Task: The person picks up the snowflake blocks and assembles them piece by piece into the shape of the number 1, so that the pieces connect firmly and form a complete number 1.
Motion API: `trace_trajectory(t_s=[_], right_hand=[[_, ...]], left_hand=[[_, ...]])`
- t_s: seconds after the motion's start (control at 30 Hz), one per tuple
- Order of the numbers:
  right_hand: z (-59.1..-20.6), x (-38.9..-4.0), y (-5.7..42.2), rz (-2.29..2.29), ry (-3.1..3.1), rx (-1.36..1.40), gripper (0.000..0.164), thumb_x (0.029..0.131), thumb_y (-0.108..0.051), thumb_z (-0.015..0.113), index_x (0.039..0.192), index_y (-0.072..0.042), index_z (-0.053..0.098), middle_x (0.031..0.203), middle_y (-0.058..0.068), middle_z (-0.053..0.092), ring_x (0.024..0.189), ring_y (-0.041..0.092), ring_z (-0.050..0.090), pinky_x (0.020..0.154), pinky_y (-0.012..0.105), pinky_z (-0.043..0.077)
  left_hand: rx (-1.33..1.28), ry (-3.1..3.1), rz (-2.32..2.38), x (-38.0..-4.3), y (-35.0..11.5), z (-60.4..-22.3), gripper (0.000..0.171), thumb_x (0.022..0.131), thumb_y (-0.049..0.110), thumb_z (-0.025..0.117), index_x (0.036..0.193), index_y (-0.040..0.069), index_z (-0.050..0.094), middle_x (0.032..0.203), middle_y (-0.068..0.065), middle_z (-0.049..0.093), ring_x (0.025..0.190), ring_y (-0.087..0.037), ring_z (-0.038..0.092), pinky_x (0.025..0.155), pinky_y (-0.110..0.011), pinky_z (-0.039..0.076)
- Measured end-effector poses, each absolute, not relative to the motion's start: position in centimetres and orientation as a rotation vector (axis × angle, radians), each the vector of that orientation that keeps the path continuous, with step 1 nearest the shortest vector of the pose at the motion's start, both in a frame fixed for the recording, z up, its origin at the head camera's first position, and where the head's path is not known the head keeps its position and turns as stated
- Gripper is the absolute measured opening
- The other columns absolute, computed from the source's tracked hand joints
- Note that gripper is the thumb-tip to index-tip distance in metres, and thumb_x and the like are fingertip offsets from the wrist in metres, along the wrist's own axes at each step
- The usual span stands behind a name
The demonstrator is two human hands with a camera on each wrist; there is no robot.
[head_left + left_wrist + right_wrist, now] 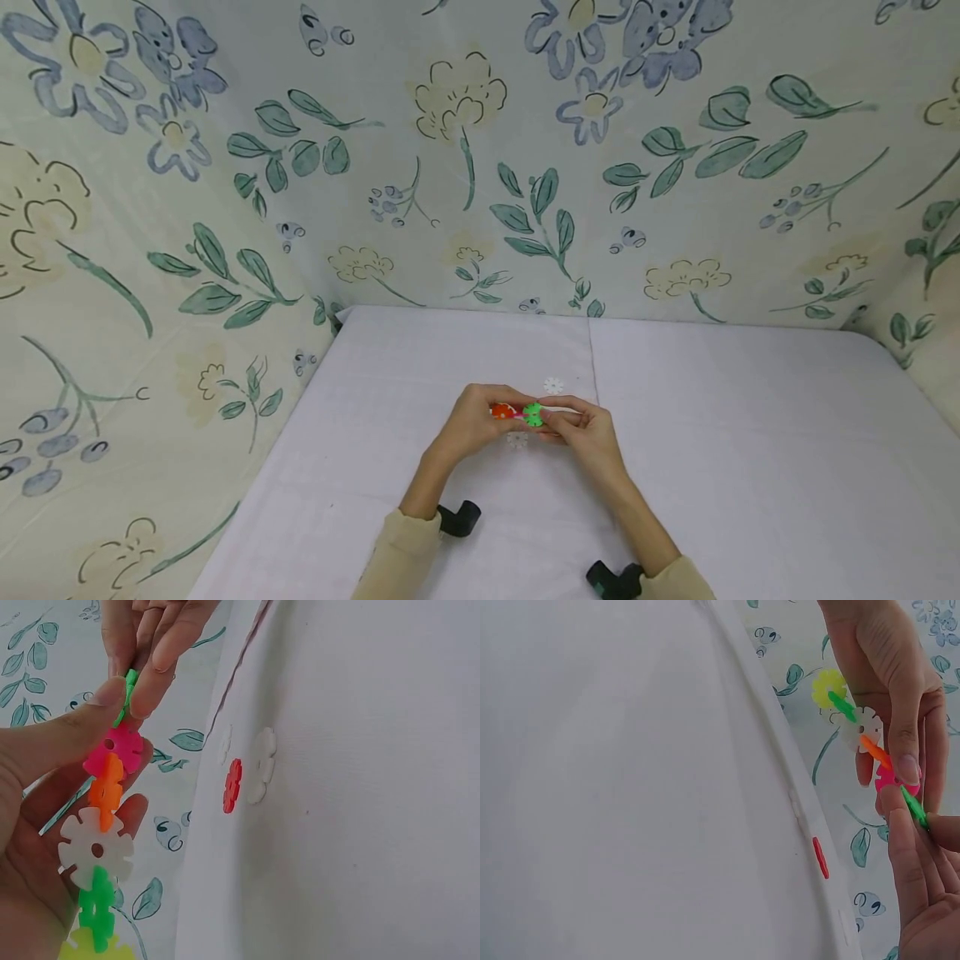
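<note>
A chain of slotted plastic snowflake discs hangs along my left hand point(474, 418). In the left wrist view it runs from a yellow disc point(97, 949) through green point(96, 909), white point(97, 847) and orange point(106, 793) discs to a pink disc point(120, 750). My left thumb and fingers pinch the chain near its pink end. My right hand point(592, 433) pinches a green disc point(533, 414) between thumb and fingers, edge to edge with the pink one. How deep their slots sit in each other is hidden by the fingertips.
Loose discs lie on the white-covered table point(735, 467): a white disc point(553, 385) beyond my hands, another white disc point(517, 440) beneath them, and a red disc point(232, 785). Flower-patterned cloth point(450, 167) hangs behind and at the sides. A black device point(459, 518) sits at my left wrist.
</note>
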State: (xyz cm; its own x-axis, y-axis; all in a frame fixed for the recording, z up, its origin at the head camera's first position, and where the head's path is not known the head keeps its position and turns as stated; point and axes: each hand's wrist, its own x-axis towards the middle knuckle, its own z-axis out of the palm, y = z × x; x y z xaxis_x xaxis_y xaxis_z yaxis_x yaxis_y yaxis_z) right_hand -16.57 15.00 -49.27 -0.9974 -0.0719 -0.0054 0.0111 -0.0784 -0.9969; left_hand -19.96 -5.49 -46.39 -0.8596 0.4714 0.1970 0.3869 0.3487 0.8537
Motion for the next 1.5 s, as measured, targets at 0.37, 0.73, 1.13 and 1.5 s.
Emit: trace_trajectory(t_s=[0.37, 0.73, 1.13, 1.5], right_hand=[[-48.9, -16.5, 14.6, -2.239, 2.108, 0.039, 0.027, 0.097, 0.000, 0.065, 0.121, 0.010, 0.067, 0.100, 0.020, 0.079, 0.080, 0.018, 0.080, 0.078, 0.038, 0.064], [-49.3, -17.0, 15.7, -2.178, 2.117, -0.025, 0.038, 0.103, -0.013, 0.065, 0.133, 0.009, 0.060, 0.109, 0.022, 0.078, 0.092, 0.021, 0.080, 0.082, 0.032, 0.063], [-49.7, -17.8, 15.8, -2.080, 2.211, 0.136, 0.041, 0.095, -0.010, 0.074, 0.133, 0.002, 0.066, 0.114, 0.015, 0.077, 0.089, 0.006, 0.075, 0.076, 0.024, 0.062], [-50.5, -19.4, 14.4, -1.913, 2.361, 0.131, 0.041, 0.089, -0.009, 0.081, 0.128, -0.002, 0.072, 0.104, 0.015, 0.073, 0.072, 0.008, 0.067, 0.062, 0.020, 0.057]], left_hand=[[0.858, 2.649, 1.480, -20.2, -5.2, -46.8, 0.033, 0.078, 0.011, 0.090, 0.111, 0.012, 0.082, 0.109, -0.002, 0.081, 0.104, -0.014, 0.074, 0.091, -0.025, 0.059], [0.815, 2.690, 1.508, -20.6, -6.5, -46.8, 0.032, 0.076, 0.008, 0.091, 0.107, 0.008, 0.082, 0.105, -0.006, 0.081, 0.100, -0.019, 0.076, 0.093, -0.038, 0.060], [0.680, 2.667, 1.515, -21.1, -7.9, -47.5, 0.031, 0.076, 0.008, 0.091, 0.106, 0.009, 0.083, 0.104, -0.005, 0.081, 0.100, -0.020, 0.075, 0.095, -0.038, 0.059], [0.650, 2.658, 1.499, -21.2, -8.2, -47.4, 0.030, 0.079, 0.011, 0.090, 0.108, 0.010, 0.083, 0.104, -0.004, 0.081, 0.097, -0.017, 0.072, 0.088, -0.030, 0.058]])
